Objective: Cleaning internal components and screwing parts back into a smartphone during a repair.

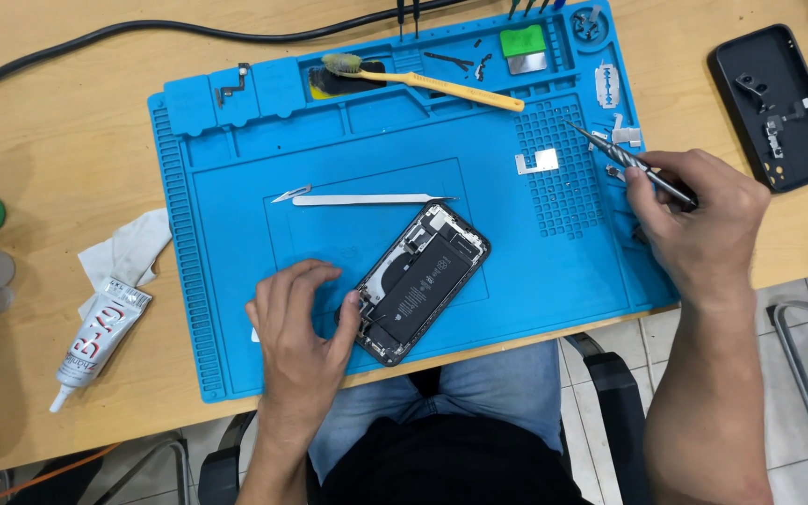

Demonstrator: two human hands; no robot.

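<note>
In the head view, the left hand (296, 323) lies flat, fingers spread, on the blue work mat (236, 234) at lower centre, its thumb touching the edge of the opened phone (423, 281), which lies tilted at the middle of the frame with its battery showing. The right hand (703, 220), at right, is closed around a slim metal screwdriver (633, 164) whose tip points to the upper left over the mat's small compartments. A yellow toothbrush (423, 79) lies along the mat's top, a glue tube (100, 341) at lower left

Blue mat (236, 234), yellow toothbrush (441, 86)
</note>
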